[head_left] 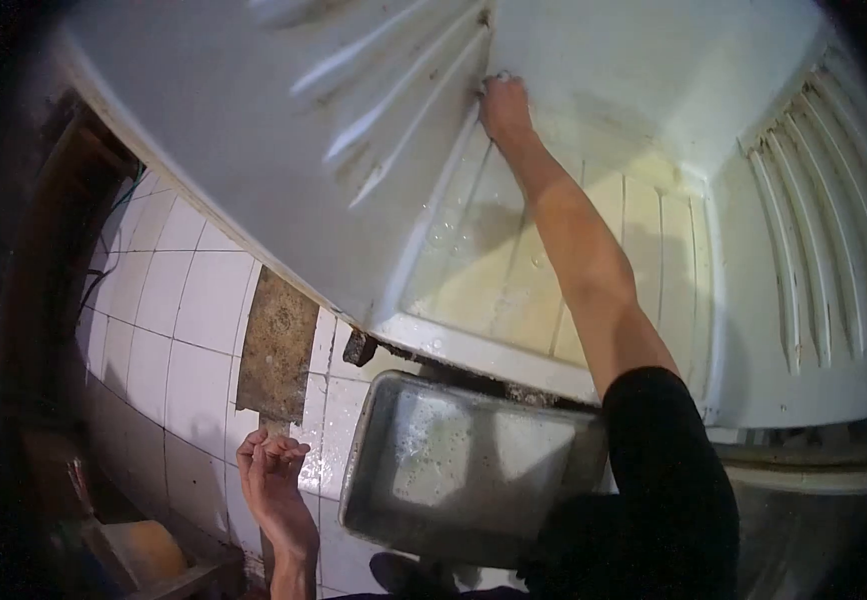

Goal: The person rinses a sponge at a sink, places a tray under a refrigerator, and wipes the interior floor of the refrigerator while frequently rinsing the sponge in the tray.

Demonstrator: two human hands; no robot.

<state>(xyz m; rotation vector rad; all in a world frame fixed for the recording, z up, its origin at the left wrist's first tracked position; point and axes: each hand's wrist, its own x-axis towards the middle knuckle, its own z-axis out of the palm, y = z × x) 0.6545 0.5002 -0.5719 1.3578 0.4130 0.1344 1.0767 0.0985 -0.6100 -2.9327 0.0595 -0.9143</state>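
Observation:
My right hand [506, 108] reaches deep into a white refrigerator compartment [284, 190], with its fingers closed against the back corner where the ribbed left wall meets the floor. A small whitish bit shows at the fingertips, too little to name. Beneath my right arm lies the wet, yellowish compartment floor [514, 290], grooved and dotted with suds. My left hand [276, 468] hangs over the tiles at the lower left, its fingers loosely curled and apart, with nothing visible in them. Nearby, a grey metal basin [354, 480] holds soapy water with foam.
White floor tiles [194, 300] lie to the left, with a bare brown patch [276, 345] among them. Ribbed shelf supports [804, 230] line the right wall. A dark wooden piece [74, 190] stands at the left edge, and an orange-yellow object [149, 550] sits lower left.

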